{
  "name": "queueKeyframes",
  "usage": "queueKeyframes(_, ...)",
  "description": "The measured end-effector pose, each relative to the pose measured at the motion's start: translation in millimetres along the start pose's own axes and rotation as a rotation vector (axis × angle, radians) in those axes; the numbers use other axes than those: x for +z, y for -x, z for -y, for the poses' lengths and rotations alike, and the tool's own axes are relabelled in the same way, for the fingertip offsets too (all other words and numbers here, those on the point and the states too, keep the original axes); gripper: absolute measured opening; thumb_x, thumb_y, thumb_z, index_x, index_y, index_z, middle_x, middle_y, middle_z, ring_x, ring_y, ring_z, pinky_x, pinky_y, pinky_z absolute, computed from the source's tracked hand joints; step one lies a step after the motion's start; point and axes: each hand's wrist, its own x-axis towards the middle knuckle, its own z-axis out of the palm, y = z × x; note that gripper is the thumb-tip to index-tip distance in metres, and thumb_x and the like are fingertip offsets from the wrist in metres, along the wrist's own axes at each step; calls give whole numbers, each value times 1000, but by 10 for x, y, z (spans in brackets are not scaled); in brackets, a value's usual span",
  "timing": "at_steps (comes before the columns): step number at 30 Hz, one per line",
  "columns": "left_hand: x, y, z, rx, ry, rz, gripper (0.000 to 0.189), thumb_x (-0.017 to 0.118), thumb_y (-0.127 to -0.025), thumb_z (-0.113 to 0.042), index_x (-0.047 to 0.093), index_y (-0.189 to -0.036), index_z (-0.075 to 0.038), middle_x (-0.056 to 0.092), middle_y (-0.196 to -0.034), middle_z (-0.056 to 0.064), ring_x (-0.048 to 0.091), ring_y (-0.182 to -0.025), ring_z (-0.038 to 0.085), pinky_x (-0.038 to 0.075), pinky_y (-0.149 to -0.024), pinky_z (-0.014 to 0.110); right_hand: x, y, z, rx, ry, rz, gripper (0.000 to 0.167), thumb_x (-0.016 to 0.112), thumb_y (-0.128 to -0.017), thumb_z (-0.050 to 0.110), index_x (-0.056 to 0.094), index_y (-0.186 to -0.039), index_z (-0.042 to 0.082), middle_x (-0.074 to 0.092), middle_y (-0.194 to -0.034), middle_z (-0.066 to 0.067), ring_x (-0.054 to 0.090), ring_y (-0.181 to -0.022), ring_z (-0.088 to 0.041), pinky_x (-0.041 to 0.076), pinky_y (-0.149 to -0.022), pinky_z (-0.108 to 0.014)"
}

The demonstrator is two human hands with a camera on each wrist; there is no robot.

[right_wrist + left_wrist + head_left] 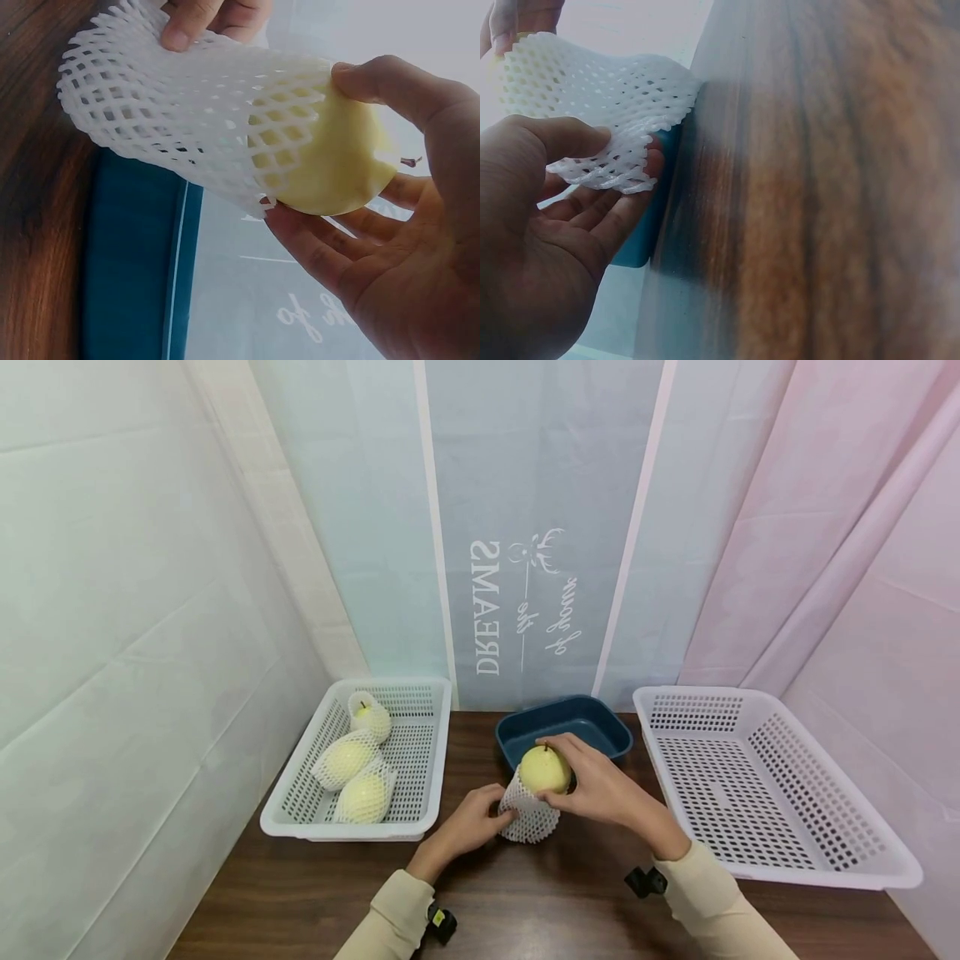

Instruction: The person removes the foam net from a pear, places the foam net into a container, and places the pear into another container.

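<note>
A yellow pear [545, 769] with a short stem sits partly inside a white foam net sleeve [529, 817], its upper part bare. My right hand [598, 782] grips the pear between thumb and fingers. In the right wrist view the sleeve's edge reaches about the middle of the pear [341, 161], right by the fingertips. My left hand [471, 820] pinches the sleeve from the left side. The left wrist view shows the thumb on top of the netting [634, 97] and the other fingers beneath it; the sleeve's lower end hangs loose.
At the left, a white basket [431, 793] holds several pears in net sleeves [365, 797]. Behind my hands stands a dark blue tray [525, 717]. A larger white basket [847, 860] is at the right. The brown wooden table [517, 910] ends at a curtain [555, 460].
</note>
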Motion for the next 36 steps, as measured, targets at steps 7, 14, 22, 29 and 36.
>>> queueKeyframes(7, 0, 7, 12, -23, 24, 9, 30, 69, -104, -23, 69, -132, -12, 74, -127, 5, 69, -118, 15, 57, -99, 35, -62, -13, -23, -15, 10, -19, 75, 91, -85, 32, 56, -148, 10, 62, -140, -11, 66, -114, -24, 60, -87, -44)
queueKeyframes(14, 8, 17, 7, -51, 52, -1, 31, 67, -105, -25, 70, -133, -12, 76, -127, 4, 70, -115, 15, 58, -98, 35, -128, -44, -58, -2, 3, -24, 74, 90, -86, 28, 55, -149, 10, 62, -138, -12, 65, -115, -26, 59, -90, -47)
queueKeyframes(22, 6, 18, 4, -43, 51, -26, 27, 66, -106, -26, 73, -130, -13, 77, -124, 2, 70, -112, 9, 58, -95, 31, -195, -72, -120, -19, 25, -49, 75, 91, -86, 28, 55, -149, 8, 62, -138, -13, 66, -114, -26, 60, -91, -48)
queueKeyframes(29, 6, 15, -5, -50, 51, -43, 26, 65, -107, -28, 73, -127, -13, 77, -124, 2, 70, -112, 11, 57, -95, 30, -257, -89, -140, -23, 31, -67, 75, 91, -86, 28, 55, -148, 6, 62, -137, -14, 67, -113, -28, 60, -90, -49)
queueKeyframes(36, 7, 6, -6, -63, 66, -69, 27, 65, -107, -32, 74, -125, -14, 77, -121, 1, 68, -105, 8, 56, -91, 28, -313, -85, -159, 9, 35, -82, 75, 90, -87, 30, 55, -149, 8, 61, -140, -15, 67, -111, -28, 59, -89, -50)
